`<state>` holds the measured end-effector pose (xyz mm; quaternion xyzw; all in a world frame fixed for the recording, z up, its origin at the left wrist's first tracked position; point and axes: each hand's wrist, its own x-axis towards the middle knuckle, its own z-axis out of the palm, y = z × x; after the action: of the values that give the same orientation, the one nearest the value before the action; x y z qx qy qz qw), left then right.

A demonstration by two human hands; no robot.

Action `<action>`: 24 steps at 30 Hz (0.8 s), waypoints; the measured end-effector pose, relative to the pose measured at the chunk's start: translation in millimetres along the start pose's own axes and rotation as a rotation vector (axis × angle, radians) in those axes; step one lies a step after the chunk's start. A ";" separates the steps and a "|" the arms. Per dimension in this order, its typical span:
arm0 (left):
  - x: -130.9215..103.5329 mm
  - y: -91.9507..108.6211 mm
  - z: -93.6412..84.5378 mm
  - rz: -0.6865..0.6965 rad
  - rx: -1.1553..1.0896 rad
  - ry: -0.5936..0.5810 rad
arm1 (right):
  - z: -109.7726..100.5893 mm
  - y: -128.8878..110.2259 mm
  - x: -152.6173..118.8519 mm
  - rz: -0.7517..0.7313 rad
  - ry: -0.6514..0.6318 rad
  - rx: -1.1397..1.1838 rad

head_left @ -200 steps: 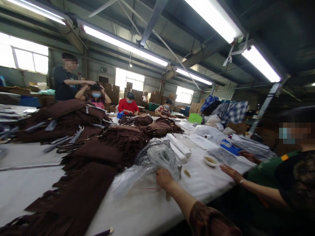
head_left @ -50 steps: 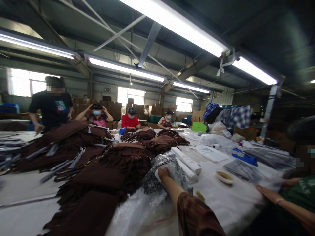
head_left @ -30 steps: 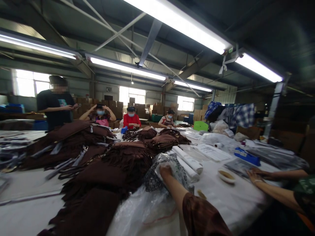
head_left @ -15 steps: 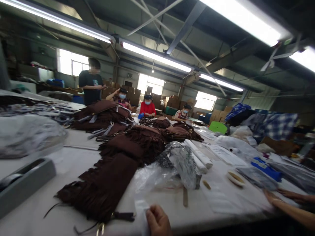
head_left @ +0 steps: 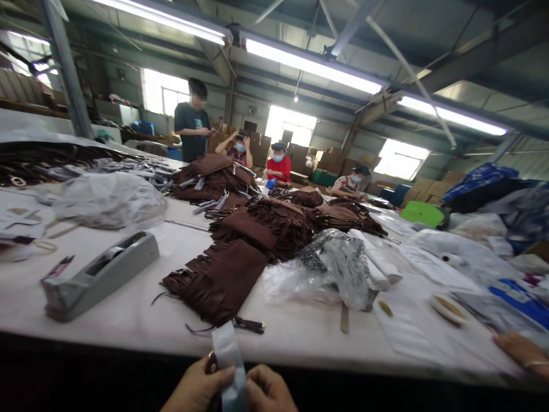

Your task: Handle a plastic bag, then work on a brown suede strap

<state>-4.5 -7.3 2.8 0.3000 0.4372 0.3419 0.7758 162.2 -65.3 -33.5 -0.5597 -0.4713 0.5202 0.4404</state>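
A: What do we see on the left of the table?

B: A grey tape dispenser, with a clear bag behind it.

A: And in our hands?

B: Our left hand and right hand meet at the near edge, fingers pinched together on a pale strip that stands up between them.

A: Beyond that?

B: Brown fringed cloth lies just past the strip, then crumpled plastic. Far right, a co-worker's hand rests on the table.
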 end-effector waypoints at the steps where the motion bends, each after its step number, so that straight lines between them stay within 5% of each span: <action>1: 0.4 -0.8 0.7 0.007 0.010 -0.020 | -0.7 -10.6 5.7 -0.006 -0.013 -0.015; 8: 4.3 -0.7 -5.5 0.156 0.390 -0.004 | 19.9 -69.9 43.9 -0.037 -0.039 0.079; 13: 6.7 0.3 -13.9 0.210 0.559 0.120 | 17.7 -65.6 43.9 -0.094 -0.009 0.063; 19: 11.4 -1.7 -11.2 0.116 0.339 0.028 | 3.5 -60.9 41.8 -0.014 -0.018 0.108; 24: 18.9 -9.2 -16.0 0.148 0.442 0.068 | -0.9 -50.3 43.5 0.098 0.027 0.062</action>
<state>-9.0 5.0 -20.2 0.4824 0.5040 0.3037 0.6488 160.3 -14.0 8.8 -0.5752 -0.4211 0.5479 0.4377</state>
